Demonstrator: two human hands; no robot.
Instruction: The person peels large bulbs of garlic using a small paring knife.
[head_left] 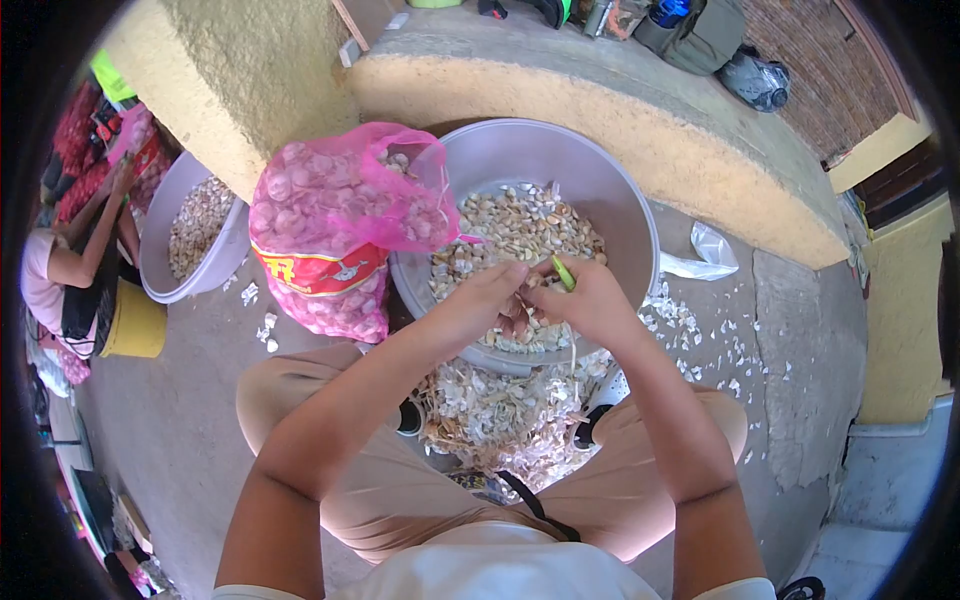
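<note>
Both my hands meet over the near side of a large grey-lilac tub [648, 230], inside which lie many loose garlic cloves [520, 225]. My right hand [590, 300] is closed around a small knife [564, 273]; its green handle shows above the thumb side, and the blade is hidden. Close against it, my left hand [490, 295] has its fingers curled inward in a pinch, and what they hold is hidden. Left of the tub stands a pink mesh sack [315, 210] full of garlic bulbs, its top open and drooping over the rim.
Papery garlic skins [500, 410] are heaped between my feet, with scraps scattered to the right. A plastic bag [705, 250] lies by the curved ledge [600, 120]. At left, another person [80, 260] sits on a yellow bucket [135, 320] beside a second tub [165, 285] of garlic.
</note>
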